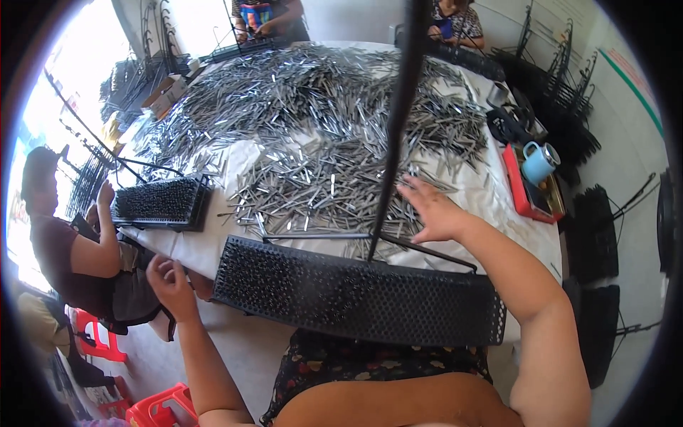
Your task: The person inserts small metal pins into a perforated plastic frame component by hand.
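In front of me a long black perforated rack [356, 295] lies at the table's near edge, with many of its holes filled on the left side and more bare holes toward the right. From its far side a black metal frame with an upright rod [395, 135] rises. My right hand [435, 212] is open, fingers spread, over the near edge of a heap of thin grey metal strips [320, 185]. Off the rack's left end, my left hand [171, 286] is raised with its fingers curled together. Whether anything small is between them I cannot make out.
A co-worker [78, 249] sits at the left by a similar black rack [160, 201]. Two more people work at the far side. On the right stands a red tray [523, 192] with a blue mug [541, 164]. Red stools [163, 406] are at lower left.
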A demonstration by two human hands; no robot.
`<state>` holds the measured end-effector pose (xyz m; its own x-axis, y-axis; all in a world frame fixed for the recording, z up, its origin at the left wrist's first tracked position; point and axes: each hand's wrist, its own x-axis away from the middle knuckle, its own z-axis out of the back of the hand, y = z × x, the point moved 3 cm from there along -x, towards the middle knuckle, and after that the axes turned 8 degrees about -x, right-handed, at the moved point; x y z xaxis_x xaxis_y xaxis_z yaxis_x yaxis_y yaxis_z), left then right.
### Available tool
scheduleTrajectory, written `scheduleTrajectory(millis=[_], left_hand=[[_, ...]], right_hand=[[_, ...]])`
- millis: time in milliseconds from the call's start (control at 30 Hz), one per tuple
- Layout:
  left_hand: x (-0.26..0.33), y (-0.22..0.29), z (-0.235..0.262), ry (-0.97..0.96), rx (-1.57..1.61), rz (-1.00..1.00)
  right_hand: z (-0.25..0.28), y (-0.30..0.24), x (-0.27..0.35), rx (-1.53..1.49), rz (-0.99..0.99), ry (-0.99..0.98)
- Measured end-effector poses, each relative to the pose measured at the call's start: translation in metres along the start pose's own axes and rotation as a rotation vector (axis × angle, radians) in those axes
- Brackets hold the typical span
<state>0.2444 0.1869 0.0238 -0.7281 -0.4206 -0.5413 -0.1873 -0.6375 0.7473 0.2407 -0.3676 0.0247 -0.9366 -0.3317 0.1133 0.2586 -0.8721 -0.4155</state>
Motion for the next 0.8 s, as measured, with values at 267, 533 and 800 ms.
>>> scheduleTrajectory(millis=[267, 533, 800], left_hand=[[0.028, -0.039, -0.022, -0.011, -0.197, -0.101], [0.034, -0.045, -0.017, -0.071, -0.195, -0.050], [0.045, -0.033, -0.004, -0.064, -0.184, -0.129]], right_hand=[[-0.010, -0.026, -0.139, 0.355, 0.083, -0.121], [-0.019, -0.031, -0.152, 0.266, -0.011, -0.082], [-0.019, -0.038, -0.109, 0.345, 0.085, -0.055]])
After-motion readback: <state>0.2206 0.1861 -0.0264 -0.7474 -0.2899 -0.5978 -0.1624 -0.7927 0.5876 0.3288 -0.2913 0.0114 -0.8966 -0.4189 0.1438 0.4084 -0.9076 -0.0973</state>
